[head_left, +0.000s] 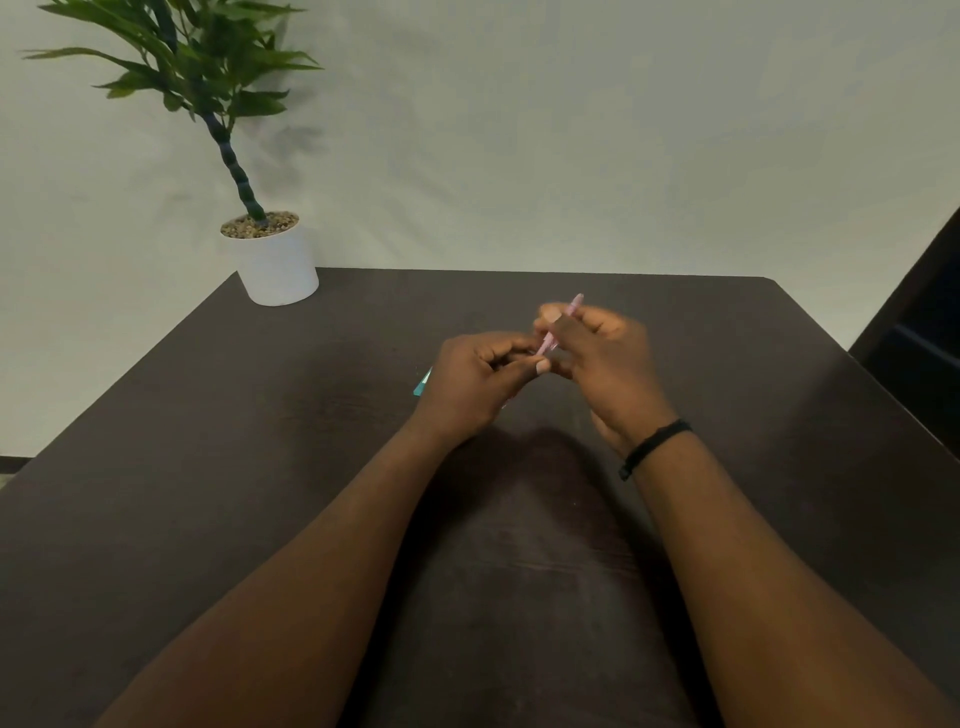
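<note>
Holding a pink pen (575, 304) up over the middle of the table (260, 467), we keep it tilted, its upper end leaning away and to the right, its lower end pointing down towards our left. It is clear of the tabletop and sits between both hands. Our right hand (602, 364) has its fingers curled round the middle of the shaft, with the thumb laid against it near the top, so only the upper tip and a short lower stretch of the pen show. Our left hand (467, 384) is curled in as well, and its thumb and forefinger close on the pen's lower end, touching the right hand's fingers there. Motion blur hides exactly what they pinch at that end.

A black band (654, 447) circles our right wrist. Just behind the left hand a teal object (422, 385) lies on the table, mostly hidden by the knuckles, so we cannot tell what it is. Well apart, on the far left corner, a white pot (278, 265) filled with pebbles holds a green leafy plant (197, 67) against the pale wall (571, 130). A dark shape (924, 353) stands off the table's right edge.
</note>
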